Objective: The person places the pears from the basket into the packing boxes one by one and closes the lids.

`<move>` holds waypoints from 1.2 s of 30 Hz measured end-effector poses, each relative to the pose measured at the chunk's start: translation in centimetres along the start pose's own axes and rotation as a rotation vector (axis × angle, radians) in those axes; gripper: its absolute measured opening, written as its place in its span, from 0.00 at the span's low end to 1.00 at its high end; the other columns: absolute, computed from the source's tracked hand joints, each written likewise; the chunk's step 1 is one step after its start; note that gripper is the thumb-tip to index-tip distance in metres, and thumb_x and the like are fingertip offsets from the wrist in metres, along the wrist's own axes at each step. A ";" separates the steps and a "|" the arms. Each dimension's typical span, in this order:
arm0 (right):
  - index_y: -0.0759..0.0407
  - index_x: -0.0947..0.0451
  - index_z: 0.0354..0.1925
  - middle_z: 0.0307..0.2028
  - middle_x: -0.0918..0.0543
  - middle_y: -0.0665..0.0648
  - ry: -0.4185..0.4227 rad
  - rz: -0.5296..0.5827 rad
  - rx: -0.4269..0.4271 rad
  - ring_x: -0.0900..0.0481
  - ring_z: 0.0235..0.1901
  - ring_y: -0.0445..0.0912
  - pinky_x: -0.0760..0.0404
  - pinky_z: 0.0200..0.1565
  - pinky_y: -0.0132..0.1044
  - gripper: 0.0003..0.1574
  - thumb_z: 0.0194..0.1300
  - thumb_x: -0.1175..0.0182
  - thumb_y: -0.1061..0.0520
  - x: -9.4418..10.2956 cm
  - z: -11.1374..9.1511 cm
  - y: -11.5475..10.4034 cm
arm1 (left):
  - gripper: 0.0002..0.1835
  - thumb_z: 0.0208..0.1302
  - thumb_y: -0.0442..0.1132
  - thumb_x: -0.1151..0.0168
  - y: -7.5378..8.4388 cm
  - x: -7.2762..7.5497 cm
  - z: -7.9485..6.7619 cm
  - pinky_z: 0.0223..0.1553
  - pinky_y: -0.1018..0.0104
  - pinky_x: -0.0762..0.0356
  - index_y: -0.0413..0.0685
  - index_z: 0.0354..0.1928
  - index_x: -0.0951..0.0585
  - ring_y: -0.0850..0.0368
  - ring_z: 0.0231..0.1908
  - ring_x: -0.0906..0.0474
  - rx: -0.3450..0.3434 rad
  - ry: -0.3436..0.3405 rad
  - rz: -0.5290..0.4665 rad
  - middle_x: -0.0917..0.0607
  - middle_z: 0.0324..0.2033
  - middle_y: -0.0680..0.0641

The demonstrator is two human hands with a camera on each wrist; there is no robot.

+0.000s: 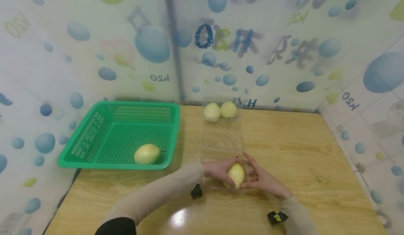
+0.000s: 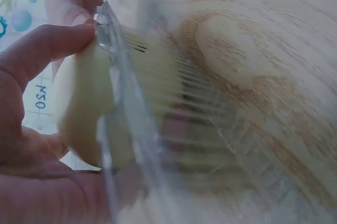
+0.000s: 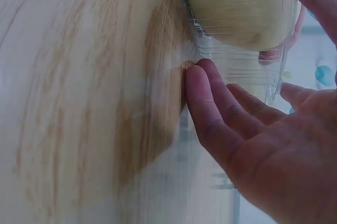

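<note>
Left hand (image 1: 221, 169) grips smooth, rounded yellow fruit (image 1: 236, 174) inside clear ribbed plastic box (image 3: 237, 65); right hand (image 1: 266, 181), fingers spread wide, touches box's right side.

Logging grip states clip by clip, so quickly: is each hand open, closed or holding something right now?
Left hand: holding a yellow pear.
Right hand: open, touching the side of the clear plastic container.

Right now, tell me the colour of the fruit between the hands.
The fruit is pale yellow; the head view shows it best.
</note>
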State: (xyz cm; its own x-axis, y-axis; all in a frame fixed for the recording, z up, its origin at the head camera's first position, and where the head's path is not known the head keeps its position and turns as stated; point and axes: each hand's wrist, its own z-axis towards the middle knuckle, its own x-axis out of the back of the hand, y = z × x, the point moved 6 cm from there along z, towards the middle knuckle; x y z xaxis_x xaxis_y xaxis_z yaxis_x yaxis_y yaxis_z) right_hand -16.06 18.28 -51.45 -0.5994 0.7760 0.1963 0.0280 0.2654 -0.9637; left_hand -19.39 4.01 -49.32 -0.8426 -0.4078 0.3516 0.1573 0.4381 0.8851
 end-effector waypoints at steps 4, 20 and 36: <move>0.47 0.71 0.77 0.71 0.62 0.75 0.005 -0.006 -0.002 0.41 0.62 0.72 0.22 0.52 0.47 0.67 0.60 0.32 0.59 0.0 -0.1 0.0 | 0.40 0.49 0.28 0.27 -0.1 -0.1 0.1 0.40 0.70 0.24 0.46 0.64 0.35 0.62 0.40 0.27 0.008 0.008 -0.010 0.26 0.46 0.50; 0.48 0.71 0.77 0.72 0.65 0.74 0.009 -0.018 0.014 0.43 0.63 0.74 0.24 0.53 0.52 0.67 0.60 0.32 0.59 0.1 0.0 0.1 | 0.45 0.51 0.34 0.27 -0.2 0.3 0.2 0.40 0.70 0.25 0.48 0.71 0.38 0.62 0.42 0.27 0.013 -0.013 0.098 0.26 0.54 0.45; 0.43 0.70 0.77 0.72 0.60 0.71 0.018 0.020 -0.023 0.42 0.63 0.71 0.23 0.53 0.49 0.67 0.60 0.32 0.58 0.1 0.0 0.3 | 0.46 0.52 0.35 0.28 0.1 1.1 -1.1 0.48 0.69 0.27 0.46 0.72 0.41 0.59 0.51 0.28 0.000 0.004 0.065 0.29 0.59 0.45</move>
State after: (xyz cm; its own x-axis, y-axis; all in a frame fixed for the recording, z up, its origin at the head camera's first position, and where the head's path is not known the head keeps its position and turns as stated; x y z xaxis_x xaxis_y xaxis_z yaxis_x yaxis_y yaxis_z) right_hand -16.09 18.40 -51.70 -0.5837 0.7917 0.1803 0.0587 0.2626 -0.9631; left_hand -19.77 2.76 -48.46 -0.8287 -0.3813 0.4098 0.2119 0.4638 0.8602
